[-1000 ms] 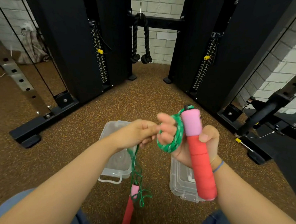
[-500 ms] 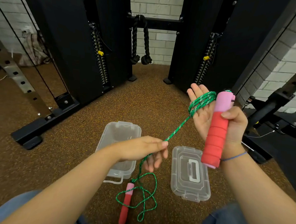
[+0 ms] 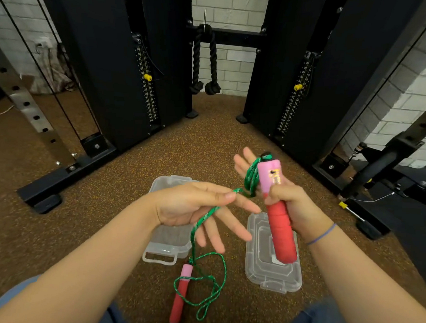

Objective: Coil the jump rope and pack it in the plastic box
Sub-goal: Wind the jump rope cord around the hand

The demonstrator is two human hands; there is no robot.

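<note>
The right hand (image 3: 289, 203) was clenched around the upper red-and-pink foam handle (image 3: 277, 210) of the jump rope, thumb over the pink end, its outer fingers (image 3: 243, 163) spread open and bearing several turns of the green braided cord (image 3: 252, 178). The handle's long axis stood nearly upright, tilted slightly, its red end over the clear plastic lid (image 3: 272, 277) lying on the brown speckled floor (image 3: 104, 204). The left hand (image 3: 199, 208) pinched the cord between thumb and forefinger just beside the wraps, its other fingers splayed loose. From that pinch the cord fell down and toward the person, to a slack tangle around the second red-and-pink handle (image 3: 180, 296), which lay on the floor with its pink end pointing away. The open clear plastic box (image 3: 161, 253) sat under the left hand, empty as far as could be seen. The unwound cord lay below and on the left hand's side, so the next turn would likely call for that hand to carry the cord up and around the open right fingers, and much cord seemed left to coil.
</note>
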